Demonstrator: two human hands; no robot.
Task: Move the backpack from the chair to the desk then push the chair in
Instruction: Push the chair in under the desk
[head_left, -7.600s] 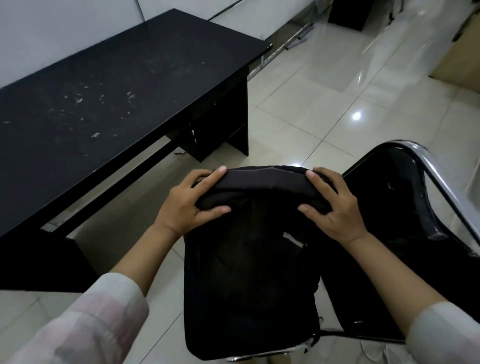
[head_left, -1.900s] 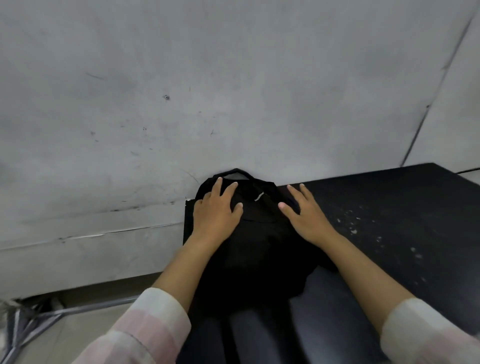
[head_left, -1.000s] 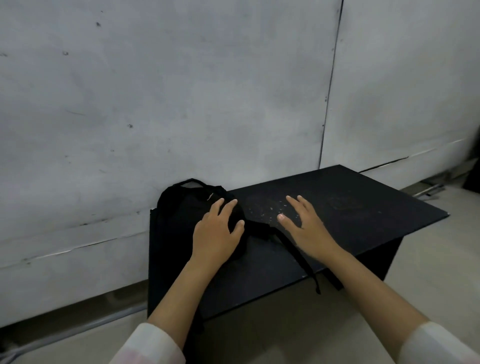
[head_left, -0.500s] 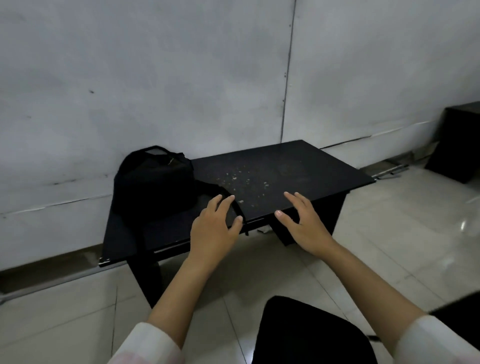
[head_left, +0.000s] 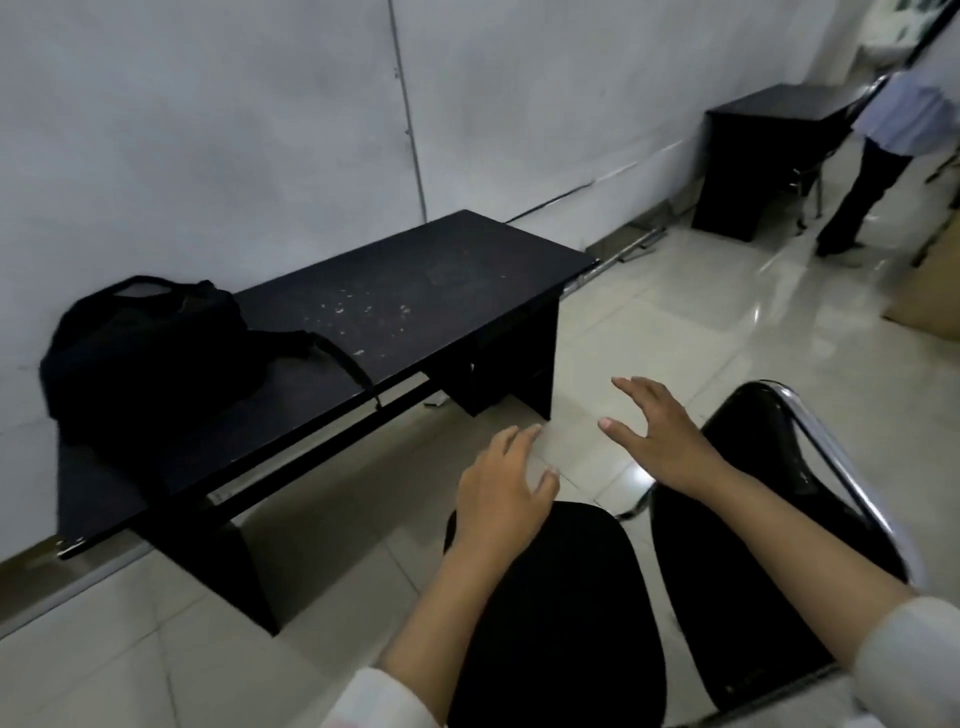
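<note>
It looked like a plain office — a black bench (head_left: 415, 291) stood against a bare white panelled wall (head_left: 208, 130) on glossy pale floor tiles (head_left: 701, 332). Beyond the bench along that wall sat a second black desk (head_left: 748, 156), and a chrome-framed black chair (head_left: 779, 519) stood in front of the bench.

Open tile floor (head_left: 649, 332) between desk (head_left: 415, 291) and chair (head_left: 727, 545), nothing in that gap. Under-desk bay is clear between its legs. Backpack (head_left: 145, 353) takes the desk's left end (strap hangs over the front edge); right half bare. Second person (head_left: 893, 130) stands far right.
</note>
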